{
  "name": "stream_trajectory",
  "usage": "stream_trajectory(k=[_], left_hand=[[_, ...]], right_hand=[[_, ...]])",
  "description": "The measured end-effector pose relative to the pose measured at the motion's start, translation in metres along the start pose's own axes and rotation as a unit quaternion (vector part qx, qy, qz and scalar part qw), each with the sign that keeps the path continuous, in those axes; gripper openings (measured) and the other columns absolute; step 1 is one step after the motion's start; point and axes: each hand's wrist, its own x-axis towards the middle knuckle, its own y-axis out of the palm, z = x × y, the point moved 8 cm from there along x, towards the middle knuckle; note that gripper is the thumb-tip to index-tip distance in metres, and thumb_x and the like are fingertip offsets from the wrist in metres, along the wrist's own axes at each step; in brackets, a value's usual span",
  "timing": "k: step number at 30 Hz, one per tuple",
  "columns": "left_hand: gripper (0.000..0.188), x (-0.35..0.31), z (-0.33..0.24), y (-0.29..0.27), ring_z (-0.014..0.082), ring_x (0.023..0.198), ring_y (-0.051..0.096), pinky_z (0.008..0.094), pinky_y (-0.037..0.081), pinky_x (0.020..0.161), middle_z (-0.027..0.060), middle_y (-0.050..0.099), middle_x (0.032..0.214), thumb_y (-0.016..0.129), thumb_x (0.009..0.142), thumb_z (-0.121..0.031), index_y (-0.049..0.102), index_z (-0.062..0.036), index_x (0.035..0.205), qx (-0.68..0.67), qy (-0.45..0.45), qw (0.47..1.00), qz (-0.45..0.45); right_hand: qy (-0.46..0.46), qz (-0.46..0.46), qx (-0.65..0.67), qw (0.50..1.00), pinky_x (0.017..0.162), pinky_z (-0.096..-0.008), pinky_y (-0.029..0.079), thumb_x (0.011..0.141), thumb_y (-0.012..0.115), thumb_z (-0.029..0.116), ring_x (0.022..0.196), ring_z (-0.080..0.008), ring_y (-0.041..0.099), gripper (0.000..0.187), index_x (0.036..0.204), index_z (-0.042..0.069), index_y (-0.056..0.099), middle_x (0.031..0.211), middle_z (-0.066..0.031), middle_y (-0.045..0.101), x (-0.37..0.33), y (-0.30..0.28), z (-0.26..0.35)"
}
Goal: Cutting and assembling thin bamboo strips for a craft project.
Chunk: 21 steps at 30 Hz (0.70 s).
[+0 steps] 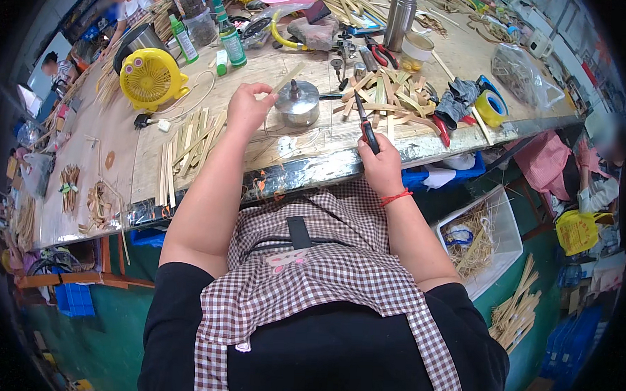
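Just left of a round metal spirit lamp (297,104), my left hand (247,111) pinches a thin pale bamboo strip (288,76) between thumb and fingers. The strip slants up and away, above the lamp's left side. A short dark wick holder stands on the lamp's top; I cannot make out a flame. At the table's near edge, my right hand (382,165) is closed around a slim long-nosed black-and-red tool (365,124) that points away from me. Its tip is close to a loose heap of bamboo pieces (394,98).
Flat bamboo strips (193,145) lie left of my left forearm, near a yellow fan (150,80). Green bottles (230,38), red-handled pliers (382,54), a steel flask (400,21) and yellow tape (491,108) stand or lie around. A white bin (501,235) is below right. Other people are nearby.
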Motion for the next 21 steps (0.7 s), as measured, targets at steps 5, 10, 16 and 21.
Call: stream_trajectory(k=[5, 10, 16, 21], left_hand=[[0.023, -0.012, 0.004, -0.009, 0.0315, 0.099, 0.063, 0.0392, 0.049, 0.086, 0.0136, 0.063, 0.106, 0.077, 0.078, -0.028, 0.074, -0.0110, 0.093, 0.005, 0.002, 1.000, -0.003], [0.022, -0.017, -0.011, -0.022, 0.0306, 0.099, 0.062, 0.0406, 0.049, 0.085, 0.0097, 0.064, 0.107, 0.075, 0.081, -0.027, 0.073, -0.0120, 0.096, 0.085, 0.035, 0.996, 0.006], [0.019, -0.018, -0.019, -0.032, 0.0301, 0.098, 0.063, 0.0415, 0.049, 0.084, 0.0089, 0.063, 0.106, 0.072, 0.083, -0.027, 0.073, -0.0123, 0.095, 0.106, 0.053, 0.993, -0.001], [0.019, -0.015, -0.021, -0.036, 0.0301, 0.098, 0.063, 0.0409, 0.049, 0.084, 0.0084, 0.063, 0.108, 0.072, 0.083, -0.025, 0.072, -0.0120, 0.096, 0.129, 0.051, 0.990, 0.008]], right_hand=[[0.058, 0.046, 0.022, 0.997, 0.064, -0.0351, 0.047, 0.087, 0.065, 0.022, 0.066, -0.0215, 0.057, 0.023, 0.087, -0.001, 0.063, 0.071, -0.0110, 0.060, 0.016, 0.009, -0.028], [0.083, 0.160, 0.068, 0.981, 0.057, -0.0333, 0.044, 0.089, 0.064, 0.027, 0.058, -0.0167, 0.053, 0.029, 0.081, -0.001, 0.061, 0.063, -0.0062, 0.058, 0.033, 0.043, -0.013], [0.061, 0.180, -0.013, 0.982, 0.058, -0.0343, 0.044, 0.090, 0.064, 0.029, 0.058, -0.0170, 0.054, 0.031, 0.082, -0.001, 0.061, 0.064, -0.0073, 0.058, 0.042, 0.058, 0.038], [0.064, 0.187, 0.005, 0.980, 0.059, -0.0357, 0.045, 0.089, 0.064, 0.031, 0.059, -0.0195, 0.055, 0.032, 0.087, -0.001, 0.063, 0.063, -0.0092, 0.058, 0.052, 0.071, 0.040]])
